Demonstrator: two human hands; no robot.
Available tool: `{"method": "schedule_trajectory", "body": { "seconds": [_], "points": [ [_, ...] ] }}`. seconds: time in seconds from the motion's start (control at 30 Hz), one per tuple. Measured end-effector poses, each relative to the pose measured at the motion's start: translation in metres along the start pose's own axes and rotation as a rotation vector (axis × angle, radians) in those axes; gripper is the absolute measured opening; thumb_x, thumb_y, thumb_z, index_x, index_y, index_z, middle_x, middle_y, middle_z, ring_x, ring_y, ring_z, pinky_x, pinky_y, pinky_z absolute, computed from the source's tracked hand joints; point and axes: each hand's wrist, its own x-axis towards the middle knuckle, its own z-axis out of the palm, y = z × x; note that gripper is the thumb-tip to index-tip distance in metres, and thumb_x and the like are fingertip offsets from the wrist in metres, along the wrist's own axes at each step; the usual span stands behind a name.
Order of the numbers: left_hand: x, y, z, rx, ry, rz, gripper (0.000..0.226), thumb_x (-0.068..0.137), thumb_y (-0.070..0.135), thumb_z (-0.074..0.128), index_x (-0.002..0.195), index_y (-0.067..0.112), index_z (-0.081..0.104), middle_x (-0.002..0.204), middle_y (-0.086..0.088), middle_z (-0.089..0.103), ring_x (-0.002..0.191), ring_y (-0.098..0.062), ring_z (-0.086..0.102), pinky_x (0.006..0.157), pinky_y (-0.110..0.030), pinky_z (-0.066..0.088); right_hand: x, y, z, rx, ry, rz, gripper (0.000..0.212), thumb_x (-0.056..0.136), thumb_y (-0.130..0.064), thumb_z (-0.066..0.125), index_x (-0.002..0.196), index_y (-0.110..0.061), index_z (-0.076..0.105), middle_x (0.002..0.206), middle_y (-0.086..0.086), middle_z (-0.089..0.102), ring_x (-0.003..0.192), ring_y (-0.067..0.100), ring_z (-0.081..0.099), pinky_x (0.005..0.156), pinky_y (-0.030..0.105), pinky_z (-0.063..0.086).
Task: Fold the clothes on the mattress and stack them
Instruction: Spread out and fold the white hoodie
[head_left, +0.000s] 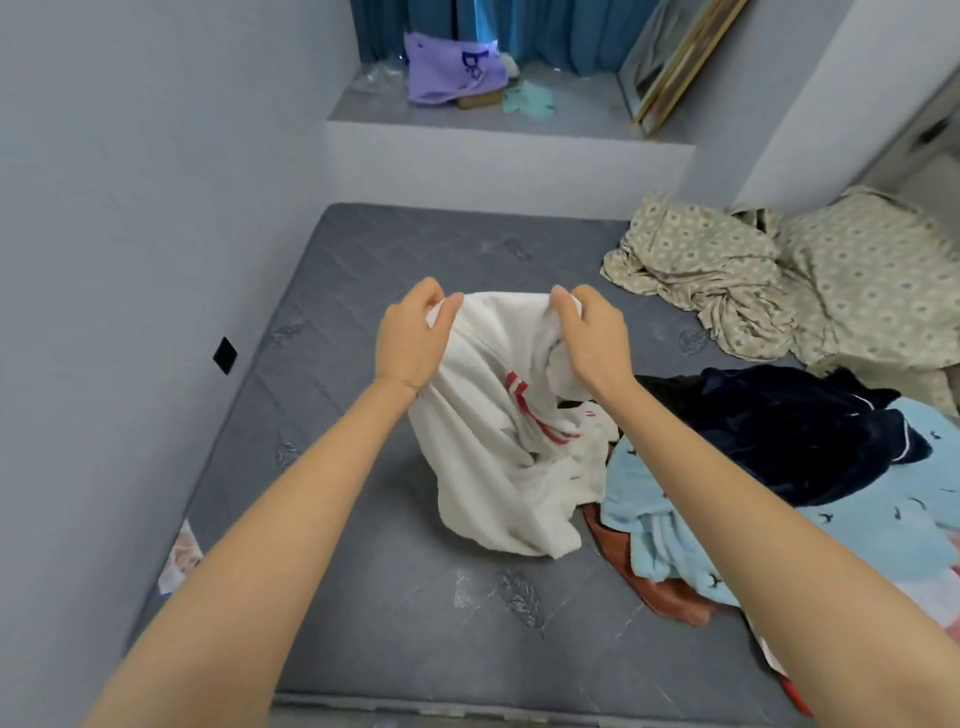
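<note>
Mattress (363, 623), centre | my left hand (410, 343) and right hand (595, 340) each grip the white garment (493, 467) by its top edge, fingers curled | clothes pile (779, 431) at 3 o'clock

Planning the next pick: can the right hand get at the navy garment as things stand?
Likely yes, once freed. The navy garment lies uncovered, close beside the right forearm, with nothing across the way. But the right hand grips the white garment, so it must let go first.
</note>
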Motion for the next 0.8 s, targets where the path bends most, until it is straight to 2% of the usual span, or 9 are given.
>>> {"method": "schedule_trajectory", "body": {
  "seconds": [0.07,0.23,0.43,0.53,0.67,0.8],
  "points": [
    [0.004,0.007,-0.022,-0.012,-0.013,0.036,0.036,0.095,0.033,0.056,0.067,0.022,0.036,0.063,-0.002,0.043,0.06,-0.011,0.034,0.057,-0.028,0.029,-0.008,-0.024,0.001,0.013,0.042,-0.023,0.045,0.102,-0.036,0.045,0.066,-0.019,0.024,0.061,-0.005,0.029,0.056,0.01,0.027,0.055,0.032,0.024],
    [0.01,0.01,-0.078,-0.016,-0.057,0.118,0.034,0.095,0.035,0.056,0.07,0.016,0.041,0.066,-0.005,0.047,0.059,-0.011,0.035,0.056,-0.026,0.029,-0.038,-0.079,0.013,0.065,0.147,-0.021,0.045,0.101,-0.034,0.045,0.066,-0.02,0.023,0.061,-0.007,0.027,0.057,0.01,0.025,0.056,0.031,0.023],
    [0.017,0.017,-0.136,-0.079,-0.127,0.216,0.037,0.096,0.031,0.054,0.065,0.025,0.035,0.06,0.008,0.038,0.057,-0.007,0.032,0.055,-0.018,0.029,-0.066,-0.149,0.018,0.249,0.284,0.026,0.041,0.102,-0.028,0.043,0.066,-0.021,0.024,0.064,-0.006,0.027,0.06,0.011,0.026,0.062,0.034,0.023],
    [0.024,0.03,-0.152,-0.12,-0.125,0.262,0.041,0.096,0.027,0.055,0.063,0.025,0.032,0.057,0.006,0.031,0.054,-0.006,0.031,0.054,-0.018,0.029,-0.072,-0.181,0.008,0.255,0.323,-0.026,0.039,0.102,-0.027,0.042,0.067,-0.021,0.026,0.064,-0.005,0.028,0.062,0.012,0.027,0.061,0.033,0.023],
    [0.034,0.05,-0.163,-0.202,-0.138,0.303,0.041,0.096,0.024,0.055,0.063,0.023,0.032,0.058,0.007,0.026,0.054,-0.006,0.027,0.054,-0.021,0.027,-0.075,-0.21,-0.006,0.274,0.384,-0.094,0.04,0.103,-0.024,0.043,0.066,-0.021,0.025,0.064,-0.005,0.026,0.056,0.008,0.024,0.051,0.024,0.021],
    [0.043,0.059,-0.167,-0.238,-0.16,0.303,0.04,0.096,0.024,0.055,0.063,0.023,0.033,0.059,0.007,0.027,0.055,-0.007,0.026,0.055,-0.024,0.026,-0.072,-0.223,-0.01,0.31,0.375,-0.131,0.041,0.102,-0.025,0.045,0.066,-0.023,0.023,0.063,-0.006,0.024,0.055,0.007,0.023,0.053,0.027,0.019]
  ]
}}
